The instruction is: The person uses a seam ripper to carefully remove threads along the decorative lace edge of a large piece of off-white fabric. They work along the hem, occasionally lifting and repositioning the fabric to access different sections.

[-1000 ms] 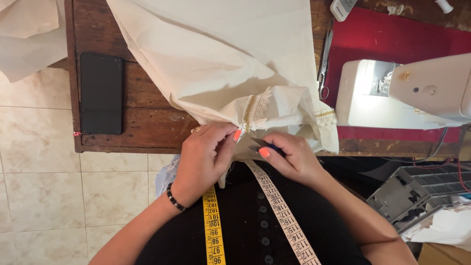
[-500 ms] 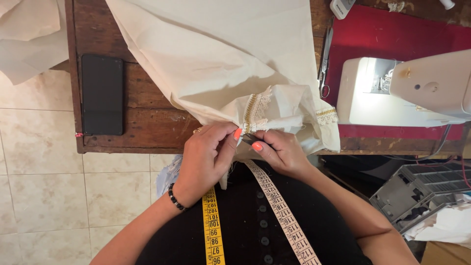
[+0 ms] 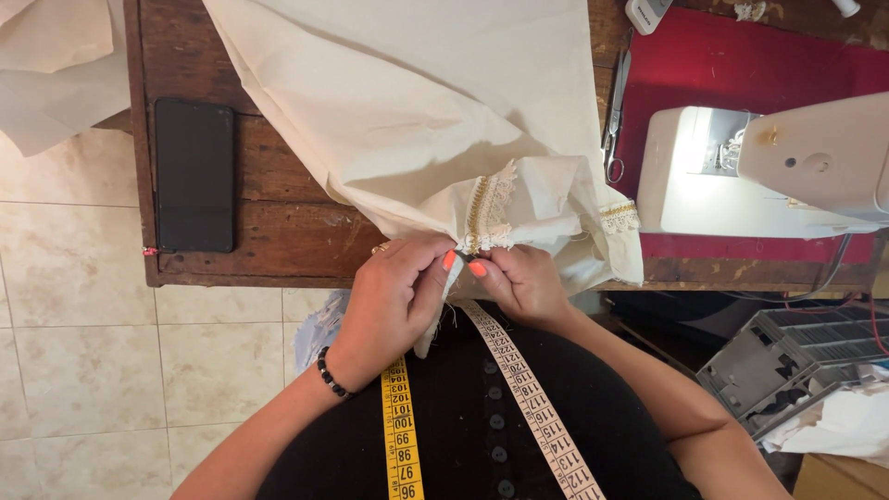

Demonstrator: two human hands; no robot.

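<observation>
Lower centre of frame: both hands are meeting at the near table edge. Left hand (image 3: 394, 292) is pinching the hem of the cream fabric (image 3: 417, 102), thumb and forefinger pressed together on it; right hand (image 3: 519, 282) is pinching the same spot from the other side, just under the gold lace trim (image 3: 482, 208). A small dark item sits between the fingertips; cannot tell what it is.

Fabric is spreading over the wooden table (image 3: 278, 231) from top centre down to the hands, its edge hanging off. Judged light, soft and limp, prone to sliding and bunching; the trimmed hem is the firmer place to grip, close to the seam.

Yellow tape measure (image 3: 398, 435) is hanging round the neck. Black phone (image 3: 193, 176) at left, scissors (image 3: 614, 102) and white sewing machine (image 3: 769, 167) at right.

Against the earlier frames, the right hand is moving in closer to the left; fabric lies much the same.
</observation>
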